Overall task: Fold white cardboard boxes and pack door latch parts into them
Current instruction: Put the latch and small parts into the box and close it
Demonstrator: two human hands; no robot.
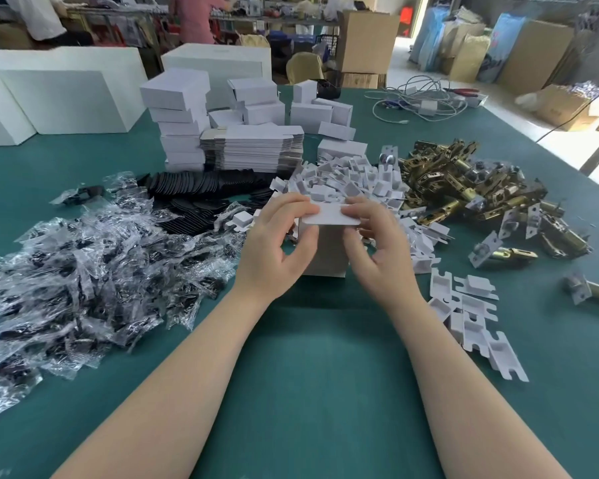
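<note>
Your left hand (277, 243) and right hand (377, 243) pinch the white box (325, 250) at 12 o'clock — fingertips pressing its top flap (329, 216) down.

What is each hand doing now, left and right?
Left hand: pinches the left side of the white cardboard box.
Right hand: fingers curled on the top flap of the same box, on its right side.
</note>
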